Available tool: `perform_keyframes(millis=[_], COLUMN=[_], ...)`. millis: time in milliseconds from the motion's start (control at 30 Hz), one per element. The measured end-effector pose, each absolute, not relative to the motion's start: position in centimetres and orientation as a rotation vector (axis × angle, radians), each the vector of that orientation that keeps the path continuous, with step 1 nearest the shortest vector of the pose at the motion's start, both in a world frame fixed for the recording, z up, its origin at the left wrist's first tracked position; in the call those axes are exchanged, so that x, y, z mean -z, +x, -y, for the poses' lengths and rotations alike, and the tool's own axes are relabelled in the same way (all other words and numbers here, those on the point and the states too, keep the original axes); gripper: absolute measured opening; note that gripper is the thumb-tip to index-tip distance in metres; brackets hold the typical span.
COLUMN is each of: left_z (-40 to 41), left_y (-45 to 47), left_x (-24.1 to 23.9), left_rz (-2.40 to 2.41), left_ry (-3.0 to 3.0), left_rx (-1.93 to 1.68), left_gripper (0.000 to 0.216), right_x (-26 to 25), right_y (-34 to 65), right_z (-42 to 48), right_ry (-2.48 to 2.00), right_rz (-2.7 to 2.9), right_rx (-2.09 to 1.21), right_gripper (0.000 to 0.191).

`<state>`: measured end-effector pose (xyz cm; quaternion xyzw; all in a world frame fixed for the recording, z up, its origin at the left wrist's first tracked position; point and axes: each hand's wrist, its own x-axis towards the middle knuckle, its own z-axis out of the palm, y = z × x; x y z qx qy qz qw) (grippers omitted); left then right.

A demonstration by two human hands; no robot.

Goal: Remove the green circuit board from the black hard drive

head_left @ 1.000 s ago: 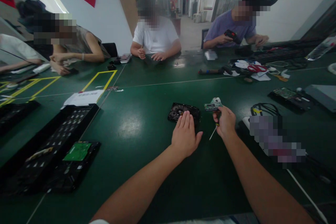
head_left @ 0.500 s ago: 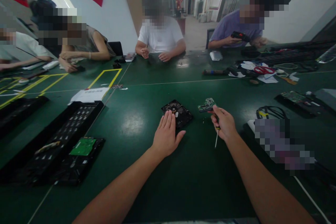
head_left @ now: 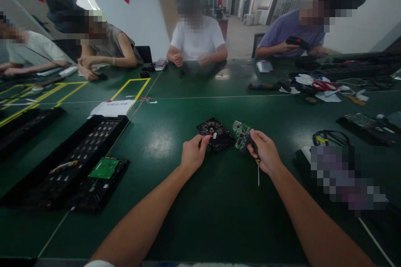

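Observation:
A black hard drive [head_left: 219, 139] lies on the green table in the middle of the head view, its round hub and a small orange part uppermost. My left hand [head_left: 193, 152] is closed, thumb and fingertips pinched together over the drive's near left side. What they pinch, if anything, is too small to see. To the right, my right hand [head_left: 265, 150] grips a green circuit board [head_left: 241, 135], raised and tilted beside the drive. The same hand also keeps a screwdriver [head_left: 258, 173] in its fingers, shaft pointing down toward me.
Left stands a long black tray [head_left: 117, 123]; a drive with a green board [head_left: 104, 168] lies beside it. Another board-bearing unit [head_left: 360, 123], a black cable loop [head_left: 330, 137] and a blurred-out object [head_left: 344, 175] lie right. Several people sit across the table.
My left hand has gone from flat on the drive to a pinch at its near left side. My right hand has turned the circuit board so its face shows. The view has shifted slightly.

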<state>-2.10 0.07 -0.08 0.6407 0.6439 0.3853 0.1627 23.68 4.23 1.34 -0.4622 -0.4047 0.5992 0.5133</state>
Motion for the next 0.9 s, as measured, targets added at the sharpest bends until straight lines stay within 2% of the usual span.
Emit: perform_keyframes(millis=[100, 233, 467, 900], left_z=[0.7, 1.5, 2.1, 1.5], left_y=[-1.5, -1.0, -0.2, -0.4], left_x=[-0.4, -0.6, -0.5, 0.1], left_rz=[-1.76, -1.564, -1.144, -1.114], left_ry=[1.859, 1.848, 1.451, 1.267], left_rx=[-1.103, -1.106, -1.194, -1.275], left_gripper=[0.053, 0.042, 0.043, 0.036], right_x=[-1.7, -2.2, -2.9, -2.8], right_y=[23.3, 22.7, 22.3, 22.3], right_z=[-3.6, -2.6, -1.6, -1.4], right_ry=[-1.118, -1.049, -0.962, -1.11], right_rz=[1.083, 1.25, 1.478, 1.604], right_rx=[-1.513, -1.627, -1.596, -1.367], right_gripper=[0.04, 0.031, 0.02, 0.031])
